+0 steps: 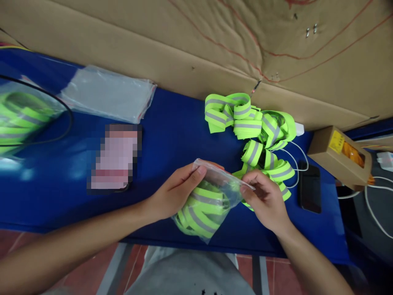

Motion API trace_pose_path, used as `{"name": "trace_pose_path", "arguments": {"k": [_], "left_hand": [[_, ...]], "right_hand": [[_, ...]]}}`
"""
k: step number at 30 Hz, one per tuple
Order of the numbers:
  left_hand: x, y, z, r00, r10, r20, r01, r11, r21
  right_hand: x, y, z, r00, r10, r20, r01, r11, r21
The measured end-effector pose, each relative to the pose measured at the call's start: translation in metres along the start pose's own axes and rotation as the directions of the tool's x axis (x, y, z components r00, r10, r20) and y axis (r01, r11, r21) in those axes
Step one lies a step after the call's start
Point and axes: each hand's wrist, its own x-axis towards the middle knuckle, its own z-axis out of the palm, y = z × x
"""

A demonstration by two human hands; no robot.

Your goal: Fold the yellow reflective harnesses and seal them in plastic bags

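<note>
Head view, and here's the bag (211, 207), clear plastic, lower centre of the frame, slung between two hands over the near edge of the blue table (172, 135). Left hand (178, 190) has its thumb clamped on the upper left end of the mouth; right hand (265, 200) pinches the lower right end between thumb and finger. Both grips closed, both on plastic!

And look at the line of it: the mouth, edged in red, slants from upper left down to lower right, straight from one grip to the other. That slope is the thing to watch. The body drops away below it, towards the lower middle of the frame, and the green strips (199, 219) inside sit low and left, far nearer the left hand. Over by the right, mostly slack film. Is the mouth sealed? Can't tell from here. Does the bottom touch the table? Can't tell that either.

Beyond the right hand, right of centre, loose coils (250, 128) run down close behind its fingers. Flat bags (107, 96) lie upper left, well apart from both hands.
</note>
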Motion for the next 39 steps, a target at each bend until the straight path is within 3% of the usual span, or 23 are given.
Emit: {"name": "trace_pose_path", "arguments": {"k": [9,19,35,39], "left_hand": [[-0.002,-0.001,0.003,0.999,0.018,0.042,-0.021,0.998,0.058],[-0.007,-0.003,0.005,0.987,0.013,0.161,-0.033,0.992,0.121],[-0.005,-0.014,0.008,0.98,0.06,0.192,-0.091,0.984,0.155],[-0.006,-0.017,0.008,0.972,0.074,0.224,-0.115,0.978,0.175]], "right_hand": [[0.0,-0.003,0.001,1.0,-0.001,0.019,0.001,0.999,-0.039],[-0.003,-0.004,0.004,1.0,0.011,0.028,-0.009,0.997,-0.071],[-0.003,0.0,-0.004,0.979,0.061,0.193,-0.043,0.995,-0.094],[-0.006,0.0,0.0,0.988,0.062,0.139,-0.047,0.993,-0.111]]}}
